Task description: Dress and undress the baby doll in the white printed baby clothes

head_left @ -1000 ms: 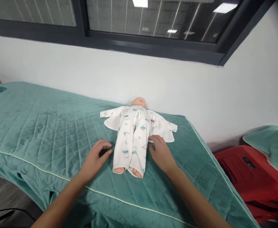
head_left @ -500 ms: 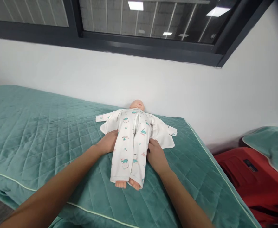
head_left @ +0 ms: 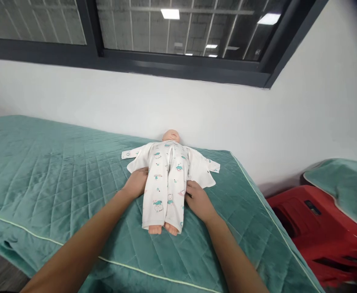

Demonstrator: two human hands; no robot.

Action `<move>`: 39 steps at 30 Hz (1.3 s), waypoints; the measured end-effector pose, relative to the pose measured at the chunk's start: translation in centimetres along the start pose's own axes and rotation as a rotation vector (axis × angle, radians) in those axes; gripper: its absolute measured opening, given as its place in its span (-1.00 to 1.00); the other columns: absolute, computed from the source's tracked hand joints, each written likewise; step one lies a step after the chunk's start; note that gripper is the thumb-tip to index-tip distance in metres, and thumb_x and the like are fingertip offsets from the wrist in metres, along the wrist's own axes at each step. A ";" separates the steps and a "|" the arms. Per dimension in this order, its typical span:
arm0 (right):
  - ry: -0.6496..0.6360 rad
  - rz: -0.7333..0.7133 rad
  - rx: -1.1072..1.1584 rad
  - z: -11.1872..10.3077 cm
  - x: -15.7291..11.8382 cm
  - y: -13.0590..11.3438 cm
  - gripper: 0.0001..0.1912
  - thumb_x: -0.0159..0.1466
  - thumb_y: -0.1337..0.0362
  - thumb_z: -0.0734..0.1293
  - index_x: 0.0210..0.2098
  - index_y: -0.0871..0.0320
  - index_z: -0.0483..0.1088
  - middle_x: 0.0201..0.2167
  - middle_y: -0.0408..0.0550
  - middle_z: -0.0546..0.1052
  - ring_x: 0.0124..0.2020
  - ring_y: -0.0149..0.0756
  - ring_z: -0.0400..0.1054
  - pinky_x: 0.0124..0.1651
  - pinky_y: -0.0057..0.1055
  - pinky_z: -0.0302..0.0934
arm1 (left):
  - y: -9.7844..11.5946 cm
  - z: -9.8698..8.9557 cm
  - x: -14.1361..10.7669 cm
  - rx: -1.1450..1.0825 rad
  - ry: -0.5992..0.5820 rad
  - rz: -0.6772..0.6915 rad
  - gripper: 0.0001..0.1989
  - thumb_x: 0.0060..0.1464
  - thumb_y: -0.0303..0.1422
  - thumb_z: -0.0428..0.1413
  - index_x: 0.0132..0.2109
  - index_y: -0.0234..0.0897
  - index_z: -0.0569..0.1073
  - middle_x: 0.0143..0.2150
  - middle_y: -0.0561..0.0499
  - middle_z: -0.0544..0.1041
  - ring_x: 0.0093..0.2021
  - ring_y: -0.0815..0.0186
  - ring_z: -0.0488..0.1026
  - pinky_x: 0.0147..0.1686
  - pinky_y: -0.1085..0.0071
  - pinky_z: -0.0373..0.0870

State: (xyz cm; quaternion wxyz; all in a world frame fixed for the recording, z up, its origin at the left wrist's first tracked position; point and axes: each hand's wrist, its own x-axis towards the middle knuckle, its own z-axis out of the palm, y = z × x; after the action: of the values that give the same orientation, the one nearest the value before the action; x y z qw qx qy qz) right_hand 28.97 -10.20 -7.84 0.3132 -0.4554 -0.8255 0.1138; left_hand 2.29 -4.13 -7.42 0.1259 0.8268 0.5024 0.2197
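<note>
A baby doll [head_left: 171, 135] lies on its back on the green quilted bed, head toward the wall, bare feet toward me. White patterned trousers [head_left: 156, 191] cover its legs and reach up over its torso. A white jacket [head_left: 201, 171] is spread open beneath it, sleeves out to both sides. My left hand [head_left: 137, 182] is at the left edge of the trousers, its fingertips hidden by the cloth. At the right edge of the trousers, my right hand [head_left: 198, 199] has its fingers bent against the cloth; what they hold is too small to make out.
The green quilted bedcover [head_left: 59, 175] stretches far to the left. Behind it is a white wall [head_left: 105, 101] below a dark-framed window [head_left: 172, 67]. A red plastic chair [head_left: 327, 228] with green fabric [head_left: 346, 187] over it stands at the right.
The view has shifted slightly. My right hand has moved a little along the trousers' edge toward the feet, and the right side of the jacket sits slightly differently. My left hand remains beside the trousers.
</note>
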 end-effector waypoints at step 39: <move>0.173 0.917 -0.238 -6.9 1.6 7.4 -0.76 0.15 0.08 0.31 -0.50 0.10 0.28 -0.52 -0.08 0.42 -0.45 -0.21 0.29 -0.39 -0.34 0.06 | -6.2 -0.5 0.4 -0.070 0.573 -0.673 -0.72 0.28 -0.20 -0.09 -0.11 -0.26 0.42 0.08 -0.20 0.44 0.10 0.05 0.38 0.05 0.17 0.31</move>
State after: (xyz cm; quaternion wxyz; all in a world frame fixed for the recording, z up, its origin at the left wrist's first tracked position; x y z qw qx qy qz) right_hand 37.67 -5.42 -5.38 0.2440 -0.8130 -0.5177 0.1066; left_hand -2.61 -0.96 -9.53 0.0739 0.5181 0.7506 0.4035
